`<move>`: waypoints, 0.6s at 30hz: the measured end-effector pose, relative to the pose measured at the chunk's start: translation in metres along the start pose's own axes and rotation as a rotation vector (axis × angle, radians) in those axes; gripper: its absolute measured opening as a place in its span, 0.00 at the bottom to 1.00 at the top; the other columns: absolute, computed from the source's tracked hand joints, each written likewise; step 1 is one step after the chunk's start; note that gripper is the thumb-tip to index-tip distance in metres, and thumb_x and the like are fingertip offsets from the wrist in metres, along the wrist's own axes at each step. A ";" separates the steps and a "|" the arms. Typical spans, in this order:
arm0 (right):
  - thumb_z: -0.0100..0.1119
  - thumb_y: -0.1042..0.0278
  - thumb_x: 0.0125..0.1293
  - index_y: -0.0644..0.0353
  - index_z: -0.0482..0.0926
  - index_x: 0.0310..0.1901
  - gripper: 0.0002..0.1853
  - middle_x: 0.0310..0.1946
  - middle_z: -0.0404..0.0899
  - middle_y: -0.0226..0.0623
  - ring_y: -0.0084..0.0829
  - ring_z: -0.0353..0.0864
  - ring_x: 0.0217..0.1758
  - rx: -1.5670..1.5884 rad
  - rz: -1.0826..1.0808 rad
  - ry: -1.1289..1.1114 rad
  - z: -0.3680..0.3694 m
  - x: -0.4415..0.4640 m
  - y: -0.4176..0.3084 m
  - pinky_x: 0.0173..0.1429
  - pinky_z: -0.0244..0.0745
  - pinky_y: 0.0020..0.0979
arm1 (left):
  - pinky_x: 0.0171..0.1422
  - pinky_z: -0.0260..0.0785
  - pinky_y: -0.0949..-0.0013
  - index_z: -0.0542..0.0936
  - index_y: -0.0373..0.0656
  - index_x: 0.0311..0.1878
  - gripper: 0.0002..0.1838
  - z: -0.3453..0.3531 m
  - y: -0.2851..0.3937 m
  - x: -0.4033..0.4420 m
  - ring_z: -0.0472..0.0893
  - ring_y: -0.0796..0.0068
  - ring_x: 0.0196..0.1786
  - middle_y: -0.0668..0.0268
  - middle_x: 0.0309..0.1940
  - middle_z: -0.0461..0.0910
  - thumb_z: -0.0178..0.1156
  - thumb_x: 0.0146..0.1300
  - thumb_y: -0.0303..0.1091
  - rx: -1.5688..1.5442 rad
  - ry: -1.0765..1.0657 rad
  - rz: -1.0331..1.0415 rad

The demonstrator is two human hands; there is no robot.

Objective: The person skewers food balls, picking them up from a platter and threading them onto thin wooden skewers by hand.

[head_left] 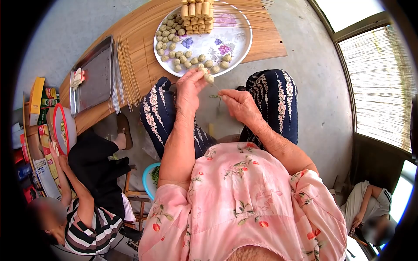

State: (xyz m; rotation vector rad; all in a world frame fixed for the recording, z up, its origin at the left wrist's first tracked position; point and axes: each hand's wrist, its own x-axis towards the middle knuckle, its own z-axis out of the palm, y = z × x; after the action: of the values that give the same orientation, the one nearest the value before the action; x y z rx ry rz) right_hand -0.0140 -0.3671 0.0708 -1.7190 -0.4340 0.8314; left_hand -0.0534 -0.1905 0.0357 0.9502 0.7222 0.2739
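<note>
My left hand pinches pale greenish-grey balls near the front rim of a round flowered tray. A thin skewer runs from these balls to my right hand, whose fingers are closed around its lower part. At least two balls show at my left fingertips; the fingers partly hide them. On the white tray lie many more loose balls, mostly along its left and front. Stacked tan cylindrical pieces stand at the tray's back, with skewers sticking out to the right.
Bare skewers lie on the wooden table beside a dark rectangular metal tray. At left a person sits near a red-rimmed round container. A blue-rimmed basin with greens stands by my left side. Another person sits at lower right.
</note>
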 end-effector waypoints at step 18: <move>0.52 0.70 0.66 0.68 0.78 0.47 0.13 0.16 0.70 0.26 0.16 0.65 0.16 0.156 0.027 0.108 -0.006 0.011 0.010 0.22 0.65 0.22 | 0.46 0.70 0.61 0.76 0.40 0.49 0.18 -0.011 -0.019 0.039 0.79 0.58 0.41 0.56 0.39 0.79 0.60 0.54 0.33 1.035 0.299 0.522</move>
State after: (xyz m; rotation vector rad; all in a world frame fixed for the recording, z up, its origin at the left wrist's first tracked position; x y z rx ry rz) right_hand -0.0035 -0.3672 0.0592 -1.6192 -0.2663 0.7673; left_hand -0.0335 -0.1739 -0.0012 2.1253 0.8893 0.5231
